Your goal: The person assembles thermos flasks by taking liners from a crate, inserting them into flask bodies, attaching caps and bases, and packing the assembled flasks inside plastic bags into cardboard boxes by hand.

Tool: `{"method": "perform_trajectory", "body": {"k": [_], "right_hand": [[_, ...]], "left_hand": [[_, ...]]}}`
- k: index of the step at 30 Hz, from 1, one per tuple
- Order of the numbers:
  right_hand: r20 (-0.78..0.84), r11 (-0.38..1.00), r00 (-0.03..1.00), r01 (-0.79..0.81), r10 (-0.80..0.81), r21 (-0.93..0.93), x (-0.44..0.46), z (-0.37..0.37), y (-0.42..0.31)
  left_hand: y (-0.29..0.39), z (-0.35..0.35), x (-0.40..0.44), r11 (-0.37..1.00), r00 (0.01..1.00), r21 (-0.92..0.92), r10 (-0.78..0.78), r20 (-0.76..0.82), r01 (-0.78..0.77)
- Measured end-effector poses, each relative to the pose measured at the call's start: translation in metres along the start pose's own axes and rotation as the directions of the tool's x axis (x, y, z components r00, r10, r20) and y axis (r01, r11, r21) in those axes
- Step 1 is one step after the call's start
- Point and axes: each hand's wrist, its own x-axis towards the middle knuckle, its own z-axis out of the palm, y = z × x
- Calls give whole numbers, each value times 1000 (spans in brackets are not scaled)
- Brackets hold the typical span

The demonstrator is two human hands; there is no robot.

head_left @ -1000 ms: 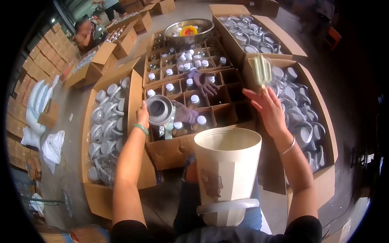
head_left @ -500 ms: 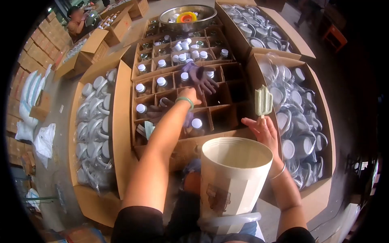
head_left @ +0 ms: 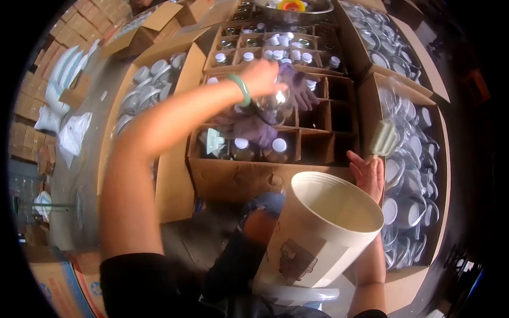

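My left hand (head_left: 260, 77), with a green bangle at the wrist, is closed at the top of a clear glass bottle (head_left: 277, 108). The bottle hangs over the divided carton (head_left: 238, 172); motion blurs it, and my fingers hide its top. My right hand (head_left: 369, 175) pinches the stick of a pale green ice pop (head_left: 383, 139) beside the right-hand carton. Purple work gloves (head_left: 254, 131) lie across the dividers near my left hand. White-capped bottles (head_left: 279, 146) stand in several compartments. Between my forearms a tall cream bucket (head_left: 339, 204) tilts to the right.
Cartons of bagged grey lidded containers stand at left (head_left: 151, 87) and right (head_left: 411, 175). At the far end of the divided carton sits a metal bowl (head_left: 313, 15) with a yellow-orange ring (head_left: 291, 5). White sacks (head_left: 74, 132) lie on the floor at left.
My left hand has come up out of the divided carton with a glass bottle. My right hand still holds the ice pop. The view has swung, and the bucket leans more to the right.
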Motion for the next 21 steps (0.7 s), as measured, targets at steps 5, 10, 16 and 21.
{"method": "perform_trajectory", "body": {"k": [5,10,16,21], "right_hand": [[-73,995,993,95,-93,21,16,8,-4],[-179,957,973,183,-144,226,29,28,-22],[-271,794,933,345,-234,501,50,49,-92],[-157,706,945,319,-286,632,61,50,-143]], "left_hand": [[-21,-134,-51,987,947,-111,-141,-289,113],[17,-166,-120,304,850,-951,-513,-120,49],[101,-99,-158,-533,976,-837,-216,-10,-126],[137,-88,-162,-559,997,-828,-36,73,40]]}}
